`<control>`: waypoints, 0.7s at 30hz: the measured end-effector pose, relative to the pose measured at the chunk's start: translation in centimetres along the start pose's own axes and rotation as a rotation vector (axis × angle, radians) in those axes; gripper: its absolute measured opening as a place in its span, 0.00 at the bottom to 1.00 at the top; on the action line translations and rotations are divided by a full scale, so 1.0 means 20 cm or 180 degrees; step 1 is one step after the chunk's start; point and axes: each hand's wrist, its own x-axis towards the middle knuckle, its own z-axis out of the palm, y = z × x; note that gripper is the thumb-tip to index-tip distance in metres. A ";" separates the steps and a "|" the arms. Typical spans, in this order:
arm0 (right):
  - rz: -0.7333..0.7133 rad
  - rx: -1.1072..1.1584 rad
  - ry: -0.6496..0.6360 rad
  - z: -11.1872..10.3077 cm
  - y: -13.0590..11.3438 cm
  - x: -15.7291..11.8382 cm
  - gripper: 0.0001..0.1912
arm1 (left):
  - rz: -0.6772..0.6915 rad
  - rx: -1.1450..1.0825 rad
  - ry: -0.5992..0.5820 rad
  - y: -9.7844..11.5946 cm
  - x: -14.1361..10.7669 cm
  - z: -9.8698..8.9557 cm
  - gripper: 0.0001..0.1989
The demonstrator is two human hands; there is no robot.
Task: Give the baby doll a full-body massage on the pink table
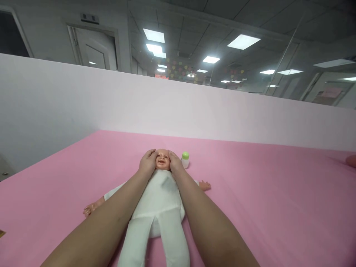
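The doll (166,189) lies face-up on the pink worktop (258,193); the left hand (148,162) and right hand (175,163) cup its head (162,160), fingers (151,152) uncurled along its sides. Light, matched pressure should serve best.

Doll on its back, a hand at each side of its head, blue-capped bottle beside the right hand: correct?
The bottle has a green cap, not blue, as the head view shows. The doll, left hand and right hand are as you say.

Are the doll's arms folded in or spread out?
Spread out: the doll has one hand showing on each side, past the person's forearms, which partly hide its arms.
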 end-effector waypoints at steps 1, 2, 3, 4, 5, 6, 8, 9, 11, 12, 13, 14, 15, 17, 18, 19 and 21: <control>0.0004 0.0085 -0.0009 0.00 0.01 0.00 0.27 | -0.0016 -0.0073 -0.0011 -0.01 0.00 0.00 0.29; 0.0008 0.0156 -0.0021 -0.01 0.03 0.01 0.28 | -0.0037 -0.0163 -0.0036 -0.01 0.01 0.00 0.29; 0.0010 0.0216 -0.0034 -0.01 0.04 0.01 0.29 | -0.0073 -0.0281 -0.0079 -0.01 0.01 0.00 0.29; 0.0010 0.0266 -0.0050 -0.01 0.05 0.01 0.30 | -0.0121 -0.0417 -0.0134 0.00 0.01 0.00 0.29; 0.0010 0.0306 -0.0066 -0.02 0.05 0.01 0.31 | -0.0176 -0.0555 -0.0188 0.00 0.01 0.00 0.29; 0.0008 0.0340 -0.0084 -0.02 0.06 0.02 0.32 | -0.0232 -0.0675 -0.0229 0.01 0.01 -0.01 0.30; -0.0005 0.0392 -0.0129 -0.03 0.06 0.02 0.33 | -0.0280 -0.0775 -0.0256 0.02 0.00 -0.01 0.31; -0.0013 0.0404 -0.0156 -0.04 0.06 0.02 0.33 | -0.0248 -0.0728 -0.0239 0.03 -0.01 -0.02 0.31; -0.0040 0.0388 -0.0203 -0.04 0.05 0.02 0.35 | -0.0143 -0.0575 -0.0220 0.04 -0.02 -0.02 0.33; -0.0052 0.0363 -0.0222 -0.04 0.05 0.02 0.36 | -0.0098 -0.0506 -0.0232 0.05 -0.03 -0.02 0.35; -0.0061 0.0334 -0.0237 -0.05 0.04 0.02 0.36 | -0.0077 -0.0461 -0.0244 0.05 -0.04 -0.02 0.36; -0.0068 0.0306 -0.0248 -0.05 0.03 0.01 0.37 | -0.0085 -0.0446 -0.0258 0.05 -0.04 -0.02 0.38; -0.0076 0.0282 -0.0253 -0.05 0.02 0.01 0.38 | -0.0107 -0.0459 -0.0274 0.05 -0.04 -0.02 0.39; -0.0077 0.0238 -0.0282 -0.05 0.01 0.01 0.38 | -0.0164 -0.0519 -0.0291 0.05 -0.04 -0.01 0.40; -0.0072 0.0222 -0.0299 -0.06 0.01 0.01 0.38 | -0.0178 -0.0549 -0.0284 0.05 -0.04 -0.01 0.40; -0.0062 0.0215 -0.0310 -0.06 0.01 0.01 0.38 | -0.0175 -0.0577 -0.0283 0.05 -0.04 -0.01 0.40; -0.0034 0.0234 -0.0315 -0.06 0.02 0.01 0.38 | -0.0142 -0.0668 -0.0238 0.04 -0.04 0.00 0.38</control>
